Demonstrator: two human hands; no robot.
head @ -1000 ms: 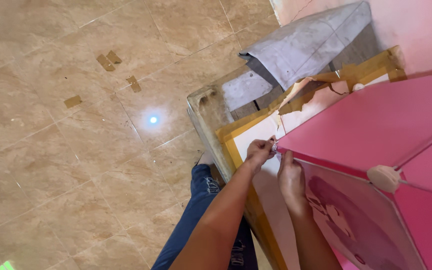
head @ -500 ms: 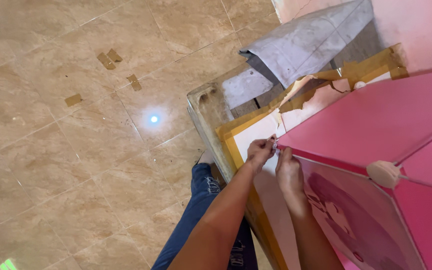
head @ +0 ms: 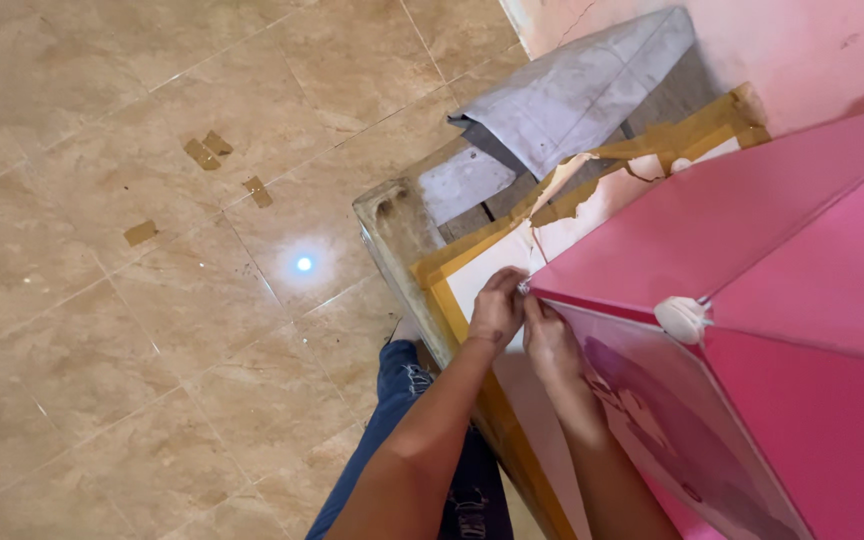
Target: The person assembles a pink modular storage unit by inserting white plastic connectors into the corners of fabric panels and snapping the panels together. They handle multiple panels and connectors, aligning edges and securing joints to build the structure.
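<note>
Pink plastic panels fill the right of my view, thin sheets joined into a box-like cabinet, and both my hands meet at its nearest upper corner. My left hand has its fingers pinched narrow on a small pale corner piece; my right hand lies just beside it, fingers curled against the panel edge, though I cannot tell whether they grip anything or only brace. A round white connector sits further along the same edge, where three panels meet. I judge the panels light and somewhat flexible, likely to bow or pop loose if pushed mid-sheet, so the sound places to hold are the edges and the connectors, not the printed face below. The surface looks smooth and probably slippery, which favours a pinch over a flat palm. Behind the corner a flat board with a yellow-brown border, its tape torn, leans near the wall, with a grey folded sheet above it. Beige floor tiles with scraps of brown tape lie to the left.
</note>
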